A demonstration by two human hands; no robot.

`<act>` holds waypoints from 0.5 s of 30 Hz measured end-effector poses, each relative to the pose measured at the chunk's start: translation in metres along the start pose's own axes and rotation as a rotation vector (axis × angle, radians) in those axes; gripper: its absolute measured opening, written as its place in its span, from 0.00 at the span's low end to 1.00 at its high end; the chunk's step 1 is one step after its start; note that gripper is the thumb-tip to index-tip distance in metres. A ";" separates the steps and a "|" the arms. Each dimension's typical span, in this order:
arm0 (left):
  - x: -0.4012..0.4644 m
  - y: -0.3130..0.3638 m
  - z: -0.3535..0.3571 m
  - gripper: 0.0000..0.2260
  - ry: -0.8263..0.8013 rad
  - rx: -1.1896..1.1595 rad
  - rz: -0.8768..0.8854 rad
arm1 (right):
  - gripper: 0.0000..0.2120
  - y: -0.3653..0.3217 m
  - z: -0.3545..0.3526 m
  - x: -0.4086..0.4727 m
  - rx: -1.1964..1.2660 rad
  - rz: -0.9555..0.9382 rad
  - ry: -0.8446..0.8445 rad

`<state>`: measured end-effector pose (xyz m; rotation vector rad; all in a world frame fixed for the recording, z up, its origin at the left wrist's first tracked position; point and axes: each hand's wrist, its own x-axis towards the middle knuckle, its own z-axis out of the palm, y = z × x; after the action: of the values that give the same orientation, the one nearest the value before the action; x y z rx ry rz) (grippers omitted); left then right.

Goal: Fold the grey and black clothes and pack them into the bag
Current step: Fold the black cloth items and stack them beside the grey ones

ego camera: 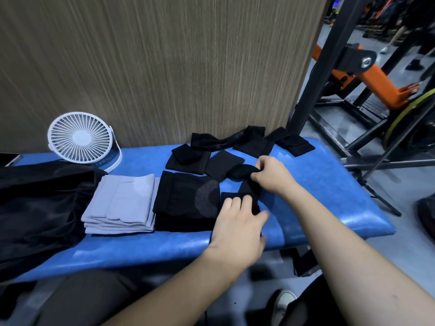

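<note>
A small black cloth (244, 182) lies half folded on the blue padded bench (317, 180). My right hand (271, 174) pinches its upper end and lifts it over. My left hand (237, 222) presses flat on its lower end. Just left lies a folded black garment (181, 201) with a grey round print, and beside that a folded grey stack (122, 205). Several small folded black pieces (188, 156) lie along the back of the bench. A black bag (35, 208) sits open at the left end.
A white desk fan (81, 138) stands at the back left, before a wood-grain panel (164, 67). A dark phone (8, 158) peeks in at the far left. Black and orange gym equipment (367, 74) fills the floor to the right.
</note>
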<state>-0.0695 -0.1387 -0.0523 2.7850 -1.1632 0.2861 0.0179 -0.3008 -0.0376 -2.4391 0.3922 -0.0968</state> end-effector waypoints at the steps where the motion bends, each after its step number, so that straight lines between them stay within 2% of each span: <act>1: 0.000 -0.001 -0.001 0.15 0.001 0.003 -0.012 | 0.09 0.006 -0.007 -0.001 0.027 0.006 0.025; 4: -0.001 -0.003 -0.003 0.16 0.020 0.021 -0.042 | 0.06 0.025 -0.028 -0.006 0.070 0.043 0.078; 6: -0.001 -0.002 -0.004 0.16 0.007 0.039 -0.064 | 0.08 0.038 -0.042 -0.011 0.104 0.063 0.078; 9: 0.001 -0.001 -0.005 0.16 -0.027 0.056 -0.103 | 0.14 0.055 -0.061 -0.021 0.144 0.094 -0.008; 15: 0.013 0.003 -0.006 0.16 -0.121 0.115 -0.166 | 0.16 0.078 -0.088 -0.050 0.041 0.101 -0.182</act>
<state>-0.0629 -0.1487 -0.0439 3.0146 -0.9580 0.1756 -0.0643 -0.3961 -0.0156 -2.3594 0.4263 0.1582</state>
